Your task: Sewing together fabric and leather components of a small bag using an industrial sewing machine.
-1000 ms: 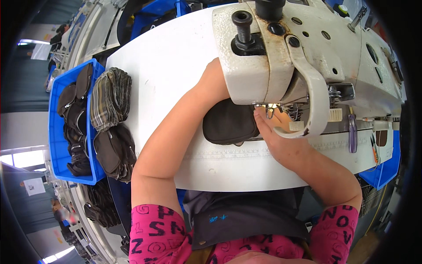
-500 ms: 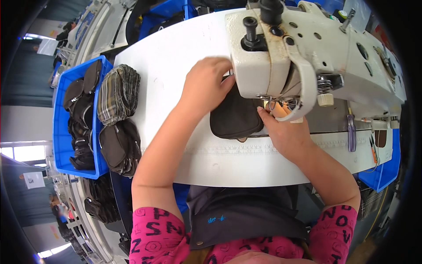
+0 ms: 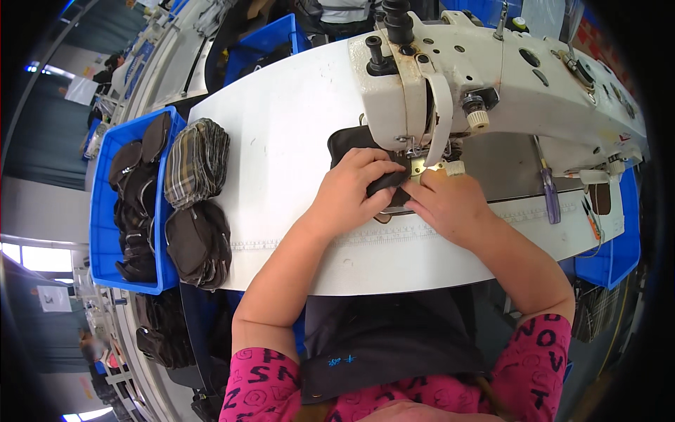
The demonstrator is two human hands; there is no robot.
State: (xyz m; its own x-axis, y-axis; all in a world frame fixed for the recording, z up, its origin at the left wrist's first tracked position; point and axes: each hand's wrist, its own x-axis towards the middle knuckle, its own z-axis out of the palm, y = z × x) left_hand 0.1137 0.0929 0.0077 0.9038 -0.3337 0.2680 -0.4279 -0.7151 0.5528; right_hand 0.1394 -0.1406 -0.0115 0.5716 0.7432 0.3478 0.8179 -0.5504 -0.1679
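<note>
A dark fabric pouch (image 3: 344, 143) with rounded corners lies on the white table, its right side up against the presser foot (image 3: 416, 150) of a white sewing machine (image 3: 395, 98). My left hand (image 3: 351, 188) is closed on the pouch's near part, with fingers curled over a folded-up bit of the fabric. Right beside it, my right hand (image 3: 450, 208) pinches the pouch's edge just in front of the needle area. The fingertips of both hands almost meet there. The needle itself is too small to make out.
At the left stands a blue bin (image 3: 98, 232) of dark pouches. Beside it are stacked plaid pieces (image 3: 197, 162) and dark pouches (image 3: 198, 246). A purple-handled screwdriver (image 3: 550, 195) and orange-handled snips (image 3: 592, 219) lie right. A ruler strip (image 3: 365, 235) runs along the table.
My left hand has come from the pouch's far side to its near side and now grips the fabric. The near part of the pouch is folded up. The view has shifted slightly.
</note>
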